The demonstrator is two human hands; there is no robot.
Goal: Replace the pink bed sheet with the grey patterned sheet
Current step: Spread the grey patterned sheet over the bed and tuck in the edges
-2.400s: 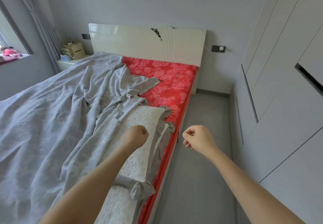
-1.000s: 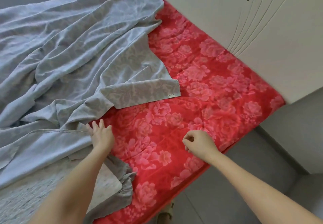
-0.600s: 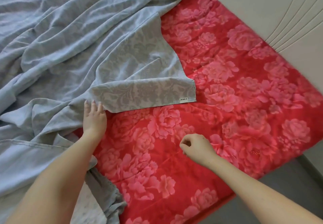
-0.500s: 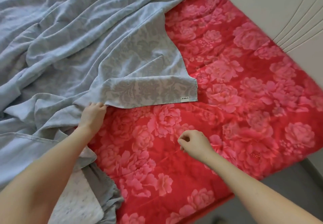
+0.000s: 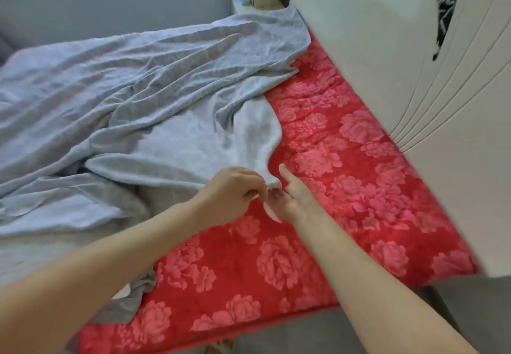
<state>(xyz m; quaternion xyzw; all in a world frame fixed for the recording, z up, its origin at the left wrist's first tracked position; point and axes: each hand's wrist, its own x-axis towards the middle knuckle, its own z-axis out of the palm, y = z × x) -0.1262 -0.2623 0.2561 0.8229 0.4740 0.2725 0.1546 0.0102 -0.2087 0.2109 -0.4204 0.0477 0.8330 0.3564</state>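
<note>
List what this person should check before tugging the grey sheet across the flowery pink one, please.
1. Left hand has hold of the grey sheet: ok, it pinches the near corner.
2. Right hand has a hold too: not ok, it lies open just beside that corner, index finger straight.
3. Pink sheet taken off: not ok, it lies spread out up to the headboard.
4. Grey sheet lying smooth: not ok, it is bunched in long folds on the far side.
5. Far edges of the grey sheet free: cannot tell, they are out of view.
</note>
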